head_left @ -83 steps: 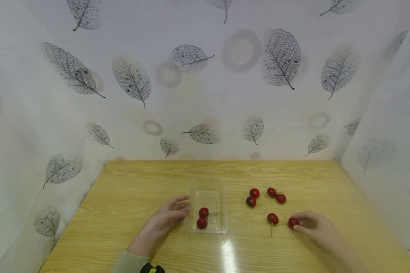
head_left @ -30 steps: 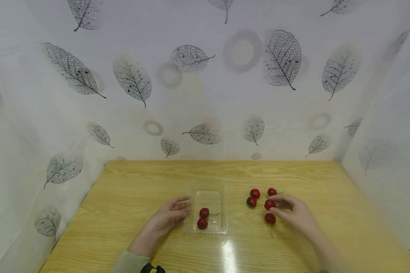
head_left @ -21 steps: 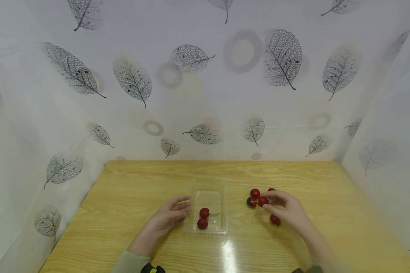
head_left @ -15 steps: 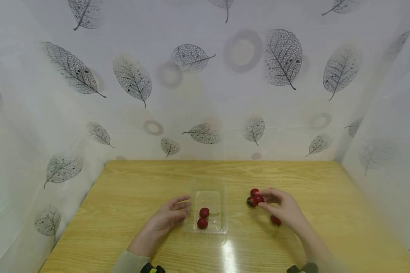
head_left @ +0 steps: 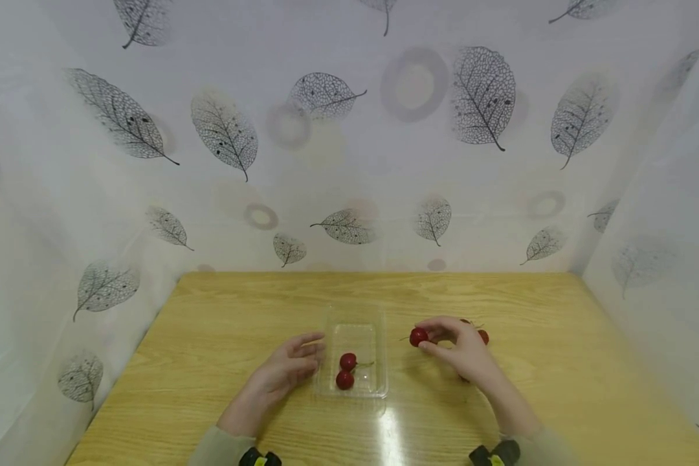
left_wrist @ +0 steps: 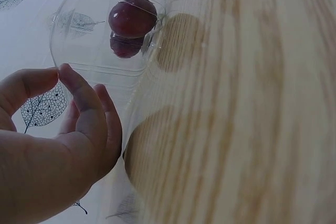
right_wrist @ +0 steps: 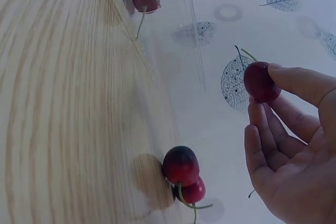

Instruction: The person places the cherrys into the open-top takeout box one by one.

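A dark red cherry (right_wrist: 261, 82) with a green stem is pinched between the thumb and fingertips of my right hand (head_left: 457, 346), held above the table to the right of a clear plastic box (head_left: 380, 392). Two cherries lie inside the box near its front, one cherry (head_left: 347, 361) just behind another cherry (head_left: 344, 380). My left hand (head_left: 288, 370) is at the box's left side. In the left wrist view its thumb and index finger pinch the box's thin rim (left_wrist: 53, 51).
Under and behind my right hand, more cherries lie on the wooden table (head_left: 239, 310): one cherry (head_left: 483, 336) shows beyond the wrist. In the right wrist view a two-toned cherry (right_wrist: 181, 164) touches a redder cherry (right_wrist: 194, 189). A leaf-patterned covering (head_left: 349, 162) surrounds the table.
My right hand has picked up a cherry at the right and carried it leftward past the others toward the box. The left hand and box have stayed put.
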`<state>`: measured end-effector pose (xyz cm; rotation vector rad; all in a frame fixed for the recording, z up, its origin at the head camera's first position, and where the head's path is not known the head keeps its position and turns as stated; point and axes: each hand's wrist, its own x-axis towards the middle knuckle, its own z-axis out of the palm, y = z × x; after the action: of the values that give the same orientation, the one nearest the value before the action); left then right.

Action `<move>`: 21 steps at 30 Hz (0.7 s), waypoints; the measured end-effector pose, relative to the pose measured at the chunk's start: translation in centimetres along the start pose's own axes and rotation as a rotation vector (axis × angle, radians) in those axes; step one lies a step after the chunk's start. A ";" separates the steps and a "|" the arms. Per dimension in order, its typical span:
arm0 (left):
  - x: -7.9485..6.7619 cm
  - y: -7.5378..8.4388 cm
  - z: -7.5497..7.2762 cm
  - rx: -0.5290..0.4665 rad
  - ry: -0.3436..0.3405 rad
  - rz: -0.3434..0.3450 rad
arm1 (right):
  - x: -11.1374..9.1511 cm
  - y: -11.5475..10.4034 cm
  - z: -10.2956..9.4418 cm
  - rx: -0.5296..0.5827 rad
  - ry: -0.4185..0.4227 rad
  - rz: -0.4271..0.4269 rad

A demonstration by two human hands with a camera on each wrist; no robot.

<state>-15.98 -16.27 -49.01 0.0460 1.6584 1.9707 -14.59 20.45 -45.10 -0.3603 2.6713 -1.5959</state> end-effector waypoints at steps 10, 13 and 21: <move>-0.1 0.0 0.0 0.006 -0.010 0.009 | 0.6 -0.7 1.8 0.015 -0.048 -0.021; -0.1 0.0 0.0 0.010 -0.011 0.009 | 0.6 -0.9 2.4 0.016 -0.070 -0.042; -0.2 0.1 0.0 0.016 -0.012 0.011 | 0.9 -1.7 3.9 0.016 -0.117 -0.091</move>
<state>-15.87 -16.38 -48.86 0.0732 1.6694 1.9612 -14.63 16.16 -45.42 -0.5648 2.5892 -1.5646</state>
